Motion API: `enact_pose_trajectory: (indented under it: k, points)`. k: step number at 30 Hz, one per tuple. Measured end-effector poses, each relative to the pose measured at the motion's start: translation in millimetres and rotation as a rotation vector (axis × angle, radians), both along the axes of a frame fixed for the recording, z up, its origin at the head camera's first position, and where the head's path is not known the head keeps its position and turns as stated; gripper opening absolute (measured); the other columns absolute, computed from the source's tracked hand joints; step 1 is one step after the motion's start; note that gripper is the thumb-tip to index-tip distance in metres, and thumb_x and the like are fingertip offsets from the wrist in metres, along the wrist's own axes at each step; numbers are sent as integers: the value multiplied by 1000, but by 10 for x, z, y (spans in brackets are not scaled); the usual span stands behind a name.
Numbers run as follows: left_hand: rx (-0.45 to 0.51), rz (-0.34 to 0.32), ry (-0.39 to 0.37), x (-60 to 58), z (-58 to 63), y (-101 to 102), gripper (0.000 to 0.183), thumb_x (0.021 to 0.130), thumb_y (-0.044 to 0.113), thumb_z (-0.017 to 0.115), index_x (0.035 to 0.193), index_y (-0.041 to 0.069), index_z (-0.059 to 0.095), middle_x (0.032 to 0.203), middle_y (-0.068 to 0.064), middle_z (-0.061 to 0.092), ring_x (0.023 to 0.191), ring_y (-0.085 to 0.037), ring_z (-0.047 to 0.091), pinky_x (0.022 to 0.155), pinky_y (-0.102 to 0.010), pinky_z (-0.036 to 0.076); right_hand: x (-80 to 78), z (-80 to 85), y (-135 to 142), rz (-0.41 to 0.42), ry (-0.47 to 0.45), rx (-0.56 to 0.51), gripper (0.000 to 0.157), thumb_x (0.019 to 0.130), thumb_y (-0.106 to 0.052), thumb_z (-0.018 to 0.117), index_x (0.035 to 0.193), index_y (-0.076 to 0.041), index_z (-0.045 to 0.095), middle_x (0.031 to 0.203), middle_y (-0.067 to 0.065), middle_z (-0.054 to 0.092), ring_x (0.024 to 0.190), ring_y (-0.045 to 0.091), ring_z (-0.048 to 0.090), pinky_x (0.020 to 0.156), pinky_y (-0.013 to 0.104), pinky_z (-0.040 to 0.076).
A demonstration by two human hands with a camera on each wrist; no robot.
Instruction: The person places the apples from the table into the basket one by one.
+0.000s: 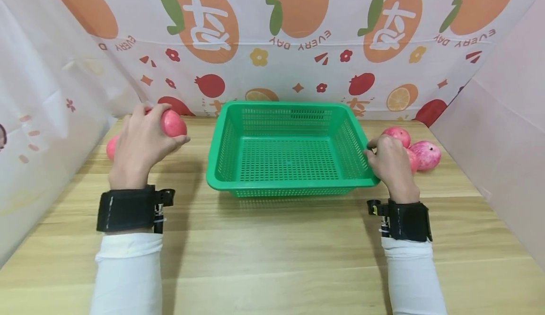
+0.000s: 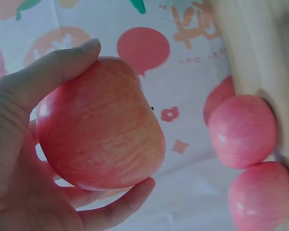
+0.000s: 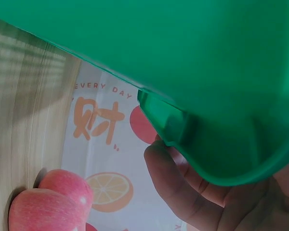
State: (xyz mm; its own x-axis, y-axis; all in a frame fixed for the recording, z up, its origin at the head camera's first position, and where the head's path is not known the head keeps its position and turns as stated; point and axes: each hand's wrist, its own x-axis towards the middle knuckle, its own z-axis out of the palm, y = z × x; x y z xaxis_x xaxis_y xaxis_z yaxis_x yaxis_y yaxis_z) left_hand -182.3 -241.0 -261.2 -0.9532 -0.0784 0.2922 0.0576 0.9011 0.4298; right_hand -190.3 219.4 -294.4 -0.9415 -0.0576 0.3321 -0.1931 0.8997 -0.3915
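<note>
My left hand [image 1: 139, 142] grips a red apple [image 2: 103, 127] above the left side of the table, thumb on one side and fingers curled round the other. Two more apples show past it in the left wrist view, a nearer apple [image 2: 261, 196] and another apple [image 2: 243, 131] side by side. A green plastic basket [image 1: 294, 185] with slotted walls stands in the middle, and nothing lies in it. At its right rim, my right hand [image 1: 389, 163] pinches the edge, the thumb [image 3: 176, 180] bent close under the lip in the right wrist view.
Right of the basket, several apples lie together, among them a streaked red apple [image 1: 426, 155], partly behind my right hand. A fruit-printed cloth [image 1: 264, 78] hangs along the back of the wooden table [image 1: 272, 253], with pale cloth on both sides.
</note>
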Motion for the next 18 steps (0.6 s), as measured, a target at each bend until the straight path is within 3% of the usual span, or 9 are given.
enact_pose_trajectory:
  k: [7,11,14,18]
  points:
    - [-1,-41,13,-59,200,233,77,85,27,81,148,3,44,137,-36,37,123,-56,37,88,-73,45,9,8,13,10,7,2,21,94,1,66,105,18,70,103,34,68,87,41,65,68,53,58]
    - [-22,-80,65,-94,303,390,83,84,25,83,151,2,41,136,-33,41,122,-54,41,90,-73,46,15,3,17,13,6,3,20,94,1,66,104,18,70,103,34,68,87,41,65,68,53,58]
    - [-28,-111,107,-108,381,501,78,83,25,84,147,0,45,134,-32,44,118,-53,45,90,-71,47,12,4,15,16,4,-1,20,94,1,66,104,18,70,103,34,68,88,41,64,69,53,58]
    - [-16,-143,105,-152,489,635,72,85,27,82,142,-1,48,132,-34,44,117,-53,45,90,-70,48,0,17,11,20,8,-4,20,94,1,66,104,18,70,103,34,68,90,42,64,70,54,58]
